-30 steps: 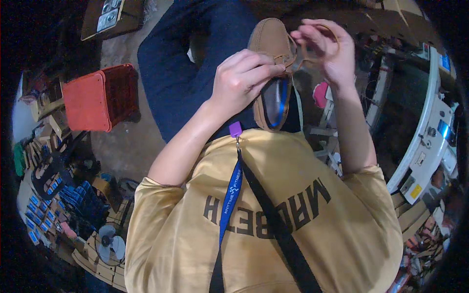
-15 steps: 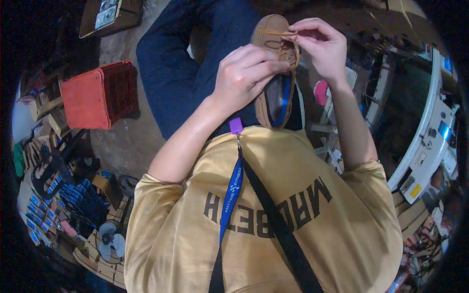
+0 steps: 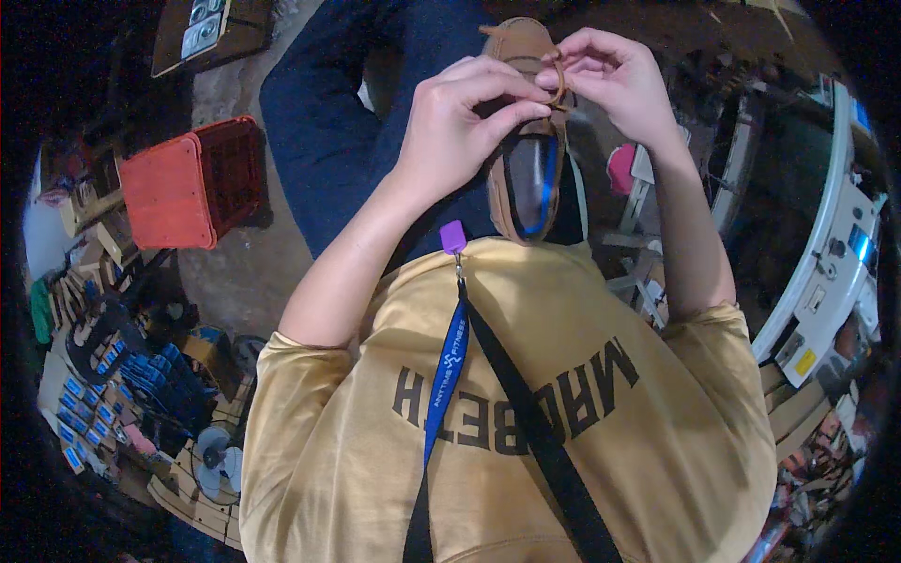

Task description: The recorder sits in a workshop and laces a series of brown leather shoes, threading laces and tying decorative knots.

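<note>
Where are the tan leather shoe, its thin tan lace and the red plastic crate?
tan leather shoe [image 3: 526, 183], head view, on the dark blue-lined opening.
thin tan lace [image 3: 559, 80], head view, on the loop pinched between both hands.
red plastic crate [image 3: 164, 192], head view, on its solid orange-red side.

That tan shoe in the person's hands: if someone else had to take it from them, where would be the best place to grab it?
Probably the heel end of the tan shoe, coming from below in the picture, the wearer's side. That end is bare, and its open mouth gives a rim to pinch. The left hand and right hand crowd the toe end, where fingers pinch the thin lace.
</note>
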A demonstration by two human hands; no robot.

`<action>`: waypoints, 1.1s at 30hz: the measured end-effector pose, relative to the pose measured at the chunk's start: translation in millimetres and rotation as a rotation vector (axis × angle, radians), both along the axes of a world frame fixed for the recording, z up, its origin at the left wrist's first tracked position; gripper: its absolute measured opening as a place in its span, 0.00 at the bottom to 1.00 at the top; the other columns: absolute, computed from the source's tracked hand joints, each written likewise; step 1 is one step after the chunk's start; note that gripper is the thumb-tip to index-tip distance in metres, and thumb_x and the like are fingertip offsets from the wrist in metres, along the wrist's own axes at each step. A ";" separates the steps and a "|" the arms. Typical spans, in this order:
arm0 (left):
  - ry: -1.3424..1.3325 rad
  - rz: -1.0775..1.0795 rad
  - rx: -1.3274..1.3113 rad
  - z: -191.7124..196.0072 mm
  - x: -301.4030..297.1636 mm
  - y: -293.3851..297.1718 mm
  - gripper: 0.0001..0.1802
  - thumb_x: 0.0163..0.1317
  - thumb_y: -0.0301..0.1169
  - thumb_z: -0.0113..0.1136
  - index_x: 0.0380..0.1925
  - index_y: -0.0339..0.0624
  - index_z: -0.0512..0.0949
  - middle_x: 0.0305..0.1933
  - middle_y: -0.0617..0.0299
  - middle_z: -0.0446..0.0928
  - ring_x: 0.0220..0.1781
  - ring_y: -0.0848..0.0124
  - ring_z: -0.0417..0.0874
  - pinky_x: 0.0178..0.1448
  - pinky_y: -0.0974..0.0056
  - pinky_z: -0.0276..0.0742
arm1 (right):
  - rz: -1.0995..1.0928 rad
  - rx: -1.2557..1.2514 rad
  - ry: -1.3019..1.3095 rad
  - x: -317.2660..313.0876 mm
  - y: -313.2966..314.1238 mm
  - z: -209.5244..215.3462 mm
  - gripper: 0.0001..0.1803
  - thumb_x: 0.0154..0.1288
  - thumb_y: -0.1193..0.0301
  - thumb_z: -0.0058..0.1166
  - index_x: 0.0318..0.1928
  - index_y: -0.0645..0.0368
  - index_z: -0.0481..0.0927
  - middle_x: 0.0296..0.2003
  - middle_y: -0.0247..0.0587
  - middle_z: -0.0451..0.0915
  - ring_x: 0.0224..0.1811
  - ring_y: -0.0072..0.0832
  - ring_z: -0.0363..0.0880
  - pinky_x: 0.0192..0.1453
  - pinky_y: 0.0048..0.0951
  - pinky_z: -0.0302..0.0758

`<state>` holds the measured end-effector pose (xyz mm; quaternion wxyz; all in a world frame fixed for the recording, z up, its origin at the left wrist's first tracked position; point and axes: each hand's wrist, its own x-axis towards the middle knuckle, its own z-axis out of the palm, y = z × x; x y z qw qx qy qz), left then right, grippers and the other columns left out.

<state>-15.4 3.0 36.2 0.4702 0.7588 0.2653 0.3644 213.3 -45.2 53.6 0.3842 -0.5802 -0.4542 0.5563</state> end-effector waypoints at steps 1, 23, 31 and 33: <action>0.037 -0.030 -0.011 -1.1 -1.0 3.2 0.09 0.56 0.31 0.77 0.36 0.41 0.90 0.39 0.59 0.88 0.45 0.64 0.87 0.54 0.62 0.81 | 0.051 0.080 -0.171 -2.2 0.2 2.0 0.11 0.63 0.79 0.65 0.47 0.64 0.85 0.43 0.35 0.87 0.48 0.20 0.84 0.57 0.25 0.80; 0.080 -0.015 -0.118 -20.3 10.1 6.2 0.12 0.61 0.37 0.75 0.41 0.44 0.90 0.46 0.58 0.87 0.57 0.65 0.84 0.64 0.60 0.77 | 0.088 0.764 -0.884 -39.5 -53.2 8.4 0.21 0.52 0.69 0.77 0.48 0.51 0.87 0.44 0.36 0.84 0.46 0.37 0.83 0.52 0.37 0.81; 0.068 -0.020 -0.232 -20.9 10.8 7.7 0.11 0.62 0.35 0.74 0.40 0.41 0.90 0.46 0.59 0.87 0.54 0.69 0.85 0.61 0.64 0.77 | 0.033 0.675 -0.725 -49.7 -49.9 20.7 0.11 0.56 0.72 0.74 0.41 0.53 0.89 0.42 0.36 0.86 0.46 0.34 0.84 0.52 0.34 0.81; 0.053 -0.004 -0.229 -22.1 10.5 8.0 0.11 0.62 0.35 0.74 0.40 0.41 0.89 0.45 0.59 0.86 0.54 0.69 0.84 0.61 0.64 0.76 | 0.018 0.621 -0.639 -51.7 -58.2 32.5 0.11 0.56 0.73 0.74 0.40 0.55 0.89 0.40 0.37 0.86 0.45 0.33 0.84 0.51 0.33 0.80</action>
